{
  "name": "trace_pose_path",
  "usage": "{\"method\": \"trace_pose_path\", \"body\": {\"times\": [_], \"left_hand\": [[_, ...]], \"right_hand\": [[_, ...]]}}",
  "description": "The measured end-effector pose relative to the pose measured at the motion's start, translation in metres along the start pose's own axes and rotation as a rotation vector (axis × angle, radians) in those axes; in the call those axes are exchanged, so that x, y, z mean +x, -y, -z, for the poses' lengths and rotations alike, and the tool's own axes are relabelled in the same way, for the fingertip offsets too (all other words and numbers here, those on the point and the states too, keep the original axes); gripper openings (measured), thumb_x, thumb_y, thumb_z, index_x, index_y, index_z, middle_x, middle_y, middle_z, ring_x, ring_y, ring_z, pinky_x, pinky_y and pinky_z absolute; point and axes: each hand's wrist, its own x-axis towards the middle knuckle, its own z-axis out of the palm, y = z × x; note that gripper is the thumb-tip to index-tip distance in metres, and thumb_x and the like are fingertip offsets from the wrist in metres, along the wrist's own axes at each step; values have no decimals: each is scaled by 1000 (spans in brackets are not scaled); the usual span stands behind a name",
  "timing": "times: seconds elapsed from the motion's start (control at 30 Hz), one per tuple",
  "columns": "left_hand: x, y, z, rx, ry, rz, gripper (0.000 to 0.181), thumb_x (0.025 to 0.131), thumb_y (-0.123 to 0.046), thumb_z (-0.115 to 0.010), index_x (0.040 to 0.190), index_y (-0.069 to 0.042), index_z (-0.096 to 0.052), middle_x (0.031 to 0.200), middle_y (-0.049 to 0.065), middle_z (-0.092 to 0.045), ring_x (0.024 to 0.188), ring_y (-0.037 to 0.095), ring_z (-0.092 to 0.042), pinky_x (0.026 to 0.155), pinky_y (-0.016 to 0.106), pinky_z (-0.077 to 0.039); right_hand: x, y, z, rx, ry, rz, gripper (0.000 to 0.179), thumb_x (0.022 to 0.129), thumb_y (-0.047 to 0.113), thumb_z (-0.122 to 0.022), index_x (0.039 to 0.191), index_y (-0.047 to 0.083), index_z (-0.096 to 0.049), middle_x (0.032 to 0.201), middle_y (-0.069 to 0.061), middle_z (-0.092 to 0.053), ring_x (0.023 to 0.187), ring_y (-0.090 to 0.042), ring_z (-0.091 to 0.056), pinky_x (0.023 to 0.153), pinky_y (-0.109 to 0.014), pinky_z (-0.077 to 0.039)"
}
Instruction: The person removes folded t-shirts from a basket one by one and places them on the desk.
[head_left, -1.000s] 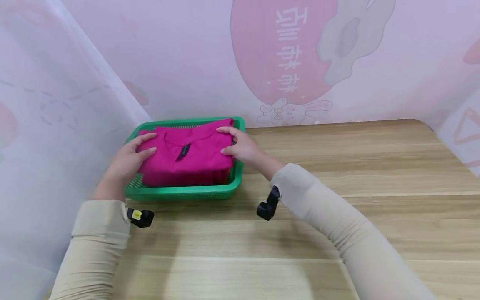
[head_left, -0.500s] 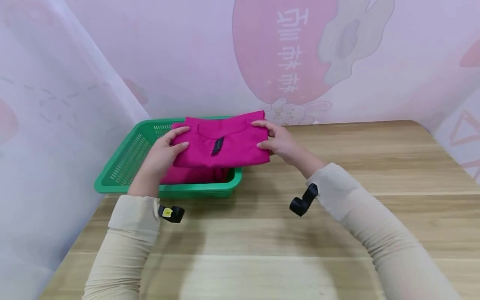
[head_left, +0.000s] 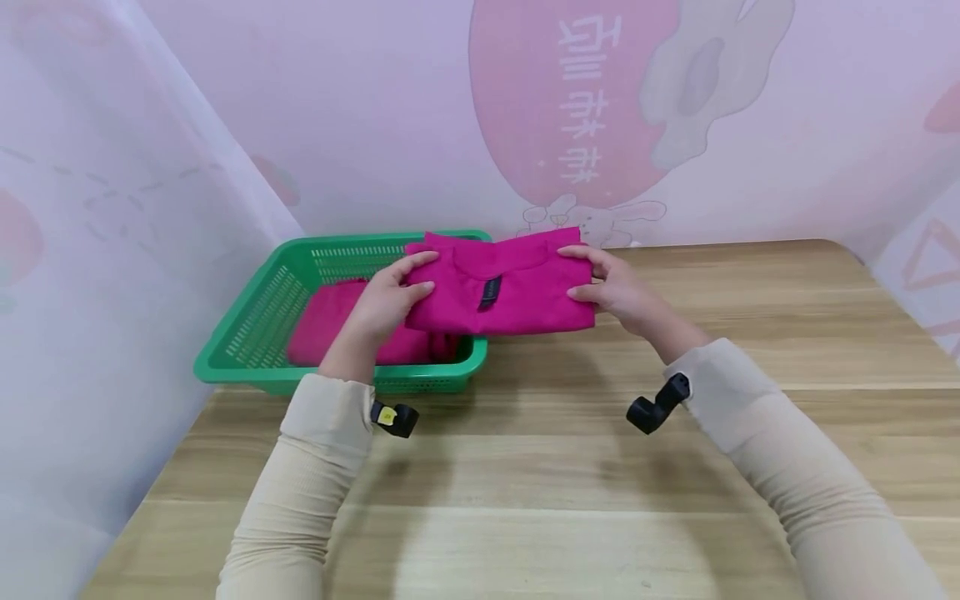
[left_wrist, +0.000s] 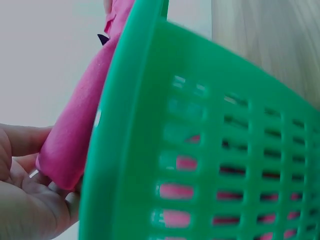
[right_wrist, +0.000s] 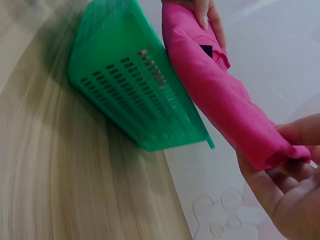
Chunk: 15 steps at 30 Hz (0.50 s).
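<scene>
A folded magenta shirt (head_left: 517,296) with a round neckline and a dark neck label is held up between both hands, overlapping the right end of a green basket (head_left: 240,379) in the head view. At its left end my left hand (head_left: 386,304) pinches the cloth, thumb on top and fingers beneath. My right hand (head_left: 626,296) grips the opposite end the same way, beyond the basket's right rim. Inside the basket lies more folded magenta cloth (head_left: 326,321), partly hidden by my left hand. From the right wrist view, the folded shirt (right_wrist: 215,95) looks like a thick roll above the rim.
The basket stands on a wood-grain table (head_left: 562,500), near its back left. A pale pink printed sheet (head_left: 375,108) hangs behind and to the left. Small black cameras (head_left: 658,404) are fixed at both cuffs.
Both hands have lifted the folded shirt out of the basket and carried it right. The magenta cloth underneath has come into view, and the basket's left part is uncovered.
</scene>
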Motion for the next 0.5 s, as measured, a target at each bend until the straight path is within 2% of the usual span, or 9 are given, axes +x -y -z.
{"method": "trace_pose_path", "body": {"times": [0.17,0.5], "left_hand": [[4,-5,-13,-24,5,1,43,88,-15,-48,128,-29,-41,131,1,-29,105,19,-42,80,33,-43],[10,-15,-45,10,-7,-30,42,88,-13,-49,126,-30,-44,134,-1,-28,110,17,-38,80,31,-43]], "right_hand": [[-6,-2,13,-17,-5,-1,57,81,-7,-52,132,9,-33,114,-19,-39,77,-15,-56,67,-29,-49],[-20,-10,37,-51,-48,-11,53,83,-2,-52,131,10,-34,116,-18,-38,78,-12,-56,66,-27,-49]]}}
